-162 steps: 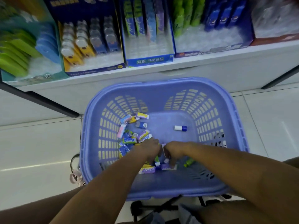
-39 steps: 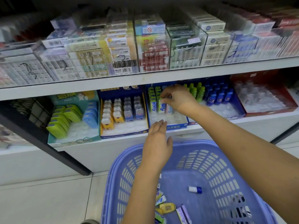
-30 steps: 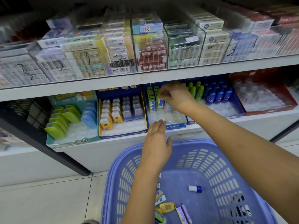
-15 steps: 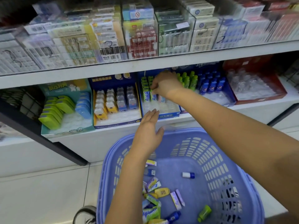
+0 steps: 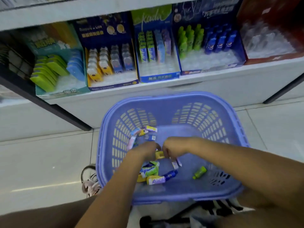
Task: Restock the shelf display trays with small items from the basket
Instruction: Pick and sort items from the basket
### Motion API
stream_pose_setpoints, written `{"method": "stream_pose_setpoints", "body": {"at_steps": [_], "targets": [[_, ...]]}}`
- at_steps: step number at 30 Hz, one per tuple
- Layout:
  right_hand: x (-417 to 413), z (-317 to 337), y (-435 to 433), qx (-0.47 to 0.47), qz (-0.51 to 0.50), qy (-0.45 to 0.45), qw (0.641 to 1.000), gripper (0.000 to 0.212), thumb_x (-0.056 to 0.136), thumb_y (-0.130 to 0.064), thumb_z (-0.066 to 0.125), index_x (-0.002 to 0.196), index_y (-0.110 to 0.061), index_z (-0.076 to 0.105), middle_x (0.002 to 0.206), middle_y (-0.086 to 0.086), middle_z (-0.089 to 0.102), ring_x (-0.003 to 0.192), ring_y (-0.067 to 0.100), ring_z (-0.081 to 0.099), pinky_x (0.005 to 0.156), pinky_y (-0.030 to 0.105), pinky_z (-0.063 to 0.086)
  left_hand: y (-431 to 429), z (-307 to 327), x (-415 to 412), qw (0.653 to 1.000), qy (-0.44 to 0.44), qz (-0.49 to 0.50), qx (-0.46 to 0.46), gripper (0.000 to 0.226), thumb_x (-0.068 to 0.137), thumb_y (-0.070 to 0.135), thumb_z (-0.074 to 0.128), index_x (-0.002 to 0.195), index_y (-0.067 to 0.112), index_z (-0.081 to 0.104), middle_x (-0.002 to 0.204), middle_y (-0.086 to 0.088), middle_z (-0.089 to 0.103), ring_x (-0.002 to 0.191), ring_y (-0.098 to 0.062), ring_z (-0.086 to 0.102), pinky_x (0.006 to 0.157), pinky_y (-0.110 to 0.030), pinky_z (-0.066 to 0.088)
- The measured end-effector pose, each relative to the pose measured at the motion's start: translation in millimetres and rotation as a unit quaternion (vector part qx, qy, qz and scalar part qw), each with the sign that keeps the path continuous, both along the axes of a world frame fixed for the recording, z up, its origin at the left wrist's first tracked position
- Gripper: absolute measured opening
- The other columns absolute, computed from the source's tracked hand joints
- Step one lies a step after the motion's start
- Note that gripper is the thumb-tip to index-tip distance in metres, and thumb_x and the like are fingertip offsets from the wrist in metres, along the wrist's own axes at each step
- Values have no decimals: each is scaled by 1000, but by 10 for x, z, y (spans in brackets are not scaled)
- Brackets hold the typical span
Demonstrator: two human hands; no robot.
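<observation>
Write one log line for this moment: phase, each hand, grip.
phase: picking from basket | left hand: in basket, by yellow item | right hand: in basket, same item | grip: unclear

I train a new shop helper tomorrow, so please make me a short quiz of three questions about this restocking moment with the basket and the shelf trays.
1. True or false: the left hand and the right hand are both inside the basket.
2. The small green bottle in the basket: A) stands upright; B) lies on the basket floor, apart from both hands; C) is held in the right hand.
3. Fill in: on the shelf, the tray of green and blue bottles stands to the ___ of the kada tray.

Key: 1 true; 2 B; 3 right.
</observation>
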State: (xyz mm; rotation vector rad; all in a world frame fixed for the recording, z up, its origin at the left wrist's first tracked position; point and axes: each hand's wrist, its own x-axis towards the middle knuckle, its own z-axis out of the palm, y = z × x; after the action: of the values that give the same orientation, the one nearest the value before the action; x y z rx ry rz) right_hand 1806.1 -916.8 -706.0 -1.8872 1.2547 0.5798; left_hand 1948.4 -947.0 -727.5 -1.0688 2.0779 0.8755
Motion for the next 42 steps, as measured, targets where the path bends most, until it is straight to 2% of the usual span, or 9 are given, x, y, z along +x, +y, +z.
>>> {"method": "stream_pose_setpoints", "body": {"at_steps": [7,13,18,22,27,33,34,38,42], "targets": [[179,-868,425,43,112,37,992,35,86,-26,64,113,-5,64,116,16,63,105,32,59,86,33,45,129,-388,158,997,-45,-44,34,50,86,3,57,133,19,54,133,-13,55,116,-30,56,87,-33,46],[171,-1039,368,130,73,58,987,22,76,-24,72,63,-13,58,72,5,60,76,20,54,74,32,48,48,-523,191,998,-3,54,39,40,87,9,65,126,15,61,137,-7,54,119,-25,54,81,-23,41],[-78,-974,214,205,-61,-33,976,35,79,-9,69,111,-9,55,98,5,51,79,18,51,59,28,43,28,-521,147,998,-44,51,-2,13,86,13,64,96,8,69,108,-21,62,108,-32,59,89,-38,49],[-387,-840,48,241,-222,-130,936,42,83,3,63,121,-11,53,94,10,55,62,19,57,53,21,50,36,-523,39,991,-85,48,-97,20,90,9,50,106,4,63,115,-18,60,115,-31,53,88,-38,47],[-578,-707,-121,188,-392,-288,853,32,81,15,60,87,-14,52,78,12,58,62,19,63,55,21,54,-18,-453,-185,944,146,273,119,37,78,13,76,112,7,63,99,-4,65,92,-15,61,70,-16,48],[-536,-601,-198,190,-450,-344,802,24,87,8,56,106,-7,53,82,14,62,58,13,67,64,23,58,-22,-369,-273,885,223,384,139,14,87,7,64,96,8,54,72,-5,57,62,-14,55,62,-24,48],[-483,-623,-188,186,-455,-325,808,27,87,8,57,108,-8,52,85,17,64,58,14,67,69,28,59,-58,-359,-220,887,197,393,140,10,88,6,62,93,8,53,73,-7,57,63,-17,57,66,-28,51],[-68,-823,-56,73,-236,-134,960,25,78,1,65,102,-7,68,104,19,69,67,16,61,78,31,52,-219,-244,71,855,138,481,139,3,89,3,51,88,5,52,67,-10,50,58,-21,55,61,-33,57],[367,-1013,165,13,-62,-30,998,21,81,-12,65,101,-5,67,104,16,66,90,30,62,70,30,46,-304,-95,269,805,158,555,138,20,94,13,50,75,9,47,66,-8,45,55,-19,48,64,-33,53]]}}
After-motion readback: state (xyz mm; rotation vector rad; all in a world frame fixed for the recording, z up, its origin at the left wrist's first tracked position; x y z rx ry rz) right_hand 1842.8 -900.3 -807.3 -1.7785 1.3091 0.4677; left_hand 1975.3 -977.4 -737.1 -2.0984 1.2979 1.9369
